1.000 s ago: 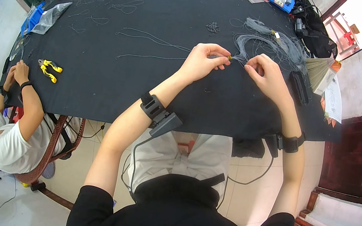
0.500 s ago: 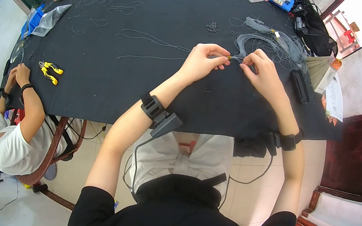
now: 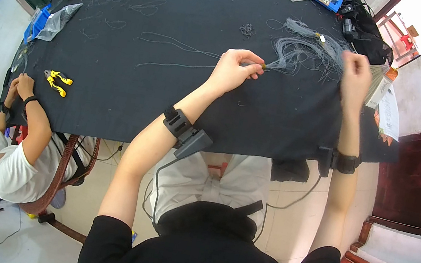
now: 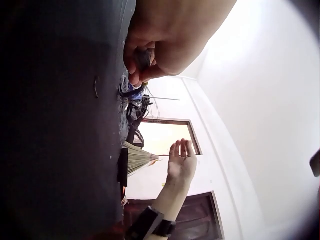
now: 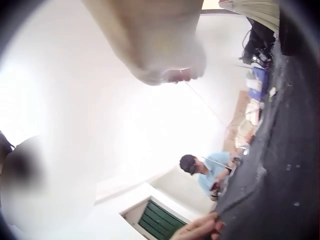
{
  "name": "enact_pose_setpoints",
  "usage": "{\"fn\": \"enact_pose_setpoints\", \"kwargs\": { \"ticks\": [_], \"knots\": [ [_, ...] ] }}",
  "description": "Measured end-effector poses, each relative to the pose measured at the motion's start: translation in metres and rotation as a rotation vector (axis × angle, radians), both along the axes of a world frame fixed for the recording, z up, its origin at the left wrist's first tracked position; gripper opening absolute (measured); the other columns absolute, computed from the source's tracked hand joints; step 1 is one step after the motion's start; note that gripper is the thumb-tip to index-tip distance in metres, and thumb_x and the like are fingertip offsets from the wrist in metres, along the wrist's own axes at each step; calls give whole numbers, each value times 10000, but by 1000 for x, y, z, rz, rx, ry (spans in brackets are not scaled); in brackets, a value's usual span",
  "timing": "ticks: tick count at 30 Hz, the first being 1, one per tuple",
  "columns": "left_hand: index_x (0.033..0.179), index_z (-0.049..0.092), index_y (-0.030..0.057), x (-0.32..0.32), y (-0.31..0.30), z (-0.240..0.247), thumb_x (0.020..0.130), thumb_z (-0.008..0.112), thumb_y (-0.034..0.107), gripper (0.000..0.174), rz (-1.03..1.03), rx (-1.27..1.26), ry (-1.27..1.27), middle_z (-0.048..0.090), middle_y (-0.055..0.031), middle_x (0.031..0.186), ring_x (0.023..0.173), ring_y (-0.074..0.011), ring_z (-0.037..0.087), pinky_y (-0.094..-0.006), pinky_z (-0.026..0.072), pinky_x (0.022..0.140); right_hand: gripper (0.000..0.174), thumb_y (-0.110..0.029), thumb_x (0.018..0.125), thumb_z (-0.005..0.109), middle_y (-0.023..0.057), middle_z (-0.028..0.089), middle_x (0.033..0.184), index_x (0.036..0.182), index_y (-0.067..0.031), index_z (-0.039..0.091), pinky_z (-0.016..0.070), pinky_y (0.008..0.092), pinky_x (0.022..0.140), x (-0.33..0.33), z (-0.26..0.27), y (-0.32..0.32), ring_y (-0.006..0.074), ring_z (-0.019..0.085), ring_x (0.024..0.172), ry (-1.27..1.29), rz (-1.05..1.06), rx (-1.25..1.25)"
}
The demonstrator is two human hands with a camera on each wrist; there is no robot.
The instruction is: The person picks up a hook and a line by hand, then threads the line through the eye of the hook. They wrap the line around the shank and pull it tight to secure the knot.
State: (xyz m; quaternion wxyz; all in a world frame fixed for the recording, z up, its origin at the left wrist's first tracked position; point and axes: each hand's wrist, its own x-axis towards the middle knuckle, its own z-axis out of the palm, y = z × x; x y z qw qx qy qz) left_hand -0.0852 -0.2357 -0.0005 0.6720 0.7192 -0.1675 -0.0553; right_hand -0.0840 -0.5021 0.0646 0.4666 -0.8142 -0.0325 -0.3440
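Observation:
My left hand rests on the black table and pinches the bound end of a bundle of thin grey wires, which fans out to the right. The left wrist view shows those fingers curled on a small dark piece. My right hand is lifted off the table to the right of the bundle. In the right wrist view a single fine grey strand runs from its blurred fingertips.
Yellow-handled pliers lie near the table's left edge, where another person sits. Loose wire pieces are scattered mid-table. A blue bin and plastic bag sit far left. A fanned stack of strips and black gear stand right.
My right hand has left the bundle's end beside my left hand and swung up and to the right, drawing a strand out. The left hand has stayed put.

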Motion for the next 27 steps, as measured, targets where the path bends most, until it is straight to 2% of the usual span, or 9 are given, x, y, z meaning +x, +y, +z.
{"fn": "enact_pose_setpoints", "kwargs": {
  "ticks": [1,4,8,12,15,20,22,24,27],
  "knots": [
    [943,637,-22,0,0,0,801,593,62,171,2,1,6,669,-106,806,666,-108,611,-229,480,604,146,-163,839,604,9,598,747,784,-27,600,426,249,640,4,6,-5,117,539,698,-52,17,220],
    [989,615,-3,-2,0,5,826,586,84,187,-47,-16,30,665,-97,843,696,-104,597,-215,456,623,142,-179,848,601,-15,603,786,831,-38,614,424,225,672,-9,24,11,100,548,731,-101,244,72],
    [986,582,17,-3,-2,5,841,584,105,169,-67,-27,50,665,-82,857,707,-95,583,-205,433,619,120,-173,828,606,46,587,1031,829,-54,624,415,257,775,-23,21,41,127,535,935,319,400,122],
    [947,568,34,-3,0,6,840,596,127,144,-136,-66,18,666,-71,851,710,-89,578,-203,431,619,84,-171,770,642,102,547,1159,791,-89,638,363,336,917,-21,15,44,226,477,1088,193,644,-532],
    [952,570,39,-4,-3,7,835,606,138,157,-213,-125,-31,665,-67,859,716,-89,576,-204,433,622,87,-158,730,672,106,514,1222,771,-87,644,307,382,985,-28,-3,62,265,379,1186,309,812,-644],
    [1048,570,32,-3,-5,1,831,617,175,264,-60,-23,-119,645,-75,969,789,-99,573,-225,445,653,50,-63,686,638,137,611,718,695,-14,634,459,345,665,2,-18,40,280,596,716,160,512,-688],
    [1083,567,38,-3,-5,1,834,614,198,300,49,37,-132,634,-76,1001,834,-112,571,-241,447,675,62,-65,685,631,158,616,739,717,-12,644,466,358,678,25,-21,5,289,603,755,77,41,-646],
    [1108,568,47,-6,-6,-2,841,604,223,322,83,68,-116,629,-75,1018,870,-125,570,-254,448,695,112,-136,701,649,189,598,1035,750,-36,660,410,419,866,34,-11,-18,343,524,1020,-42,-338,-939],
    [1131,570,58,-3,-3,0,858,577,258,339,16,96,-70,627,-73,1028,897,-139,572,-264,446,712,95,-151,738,651,203,534,1158,773,-64,665,339,447,947,35,2,-26,383,426,1127,-82,-305,-776]
  ]
}}
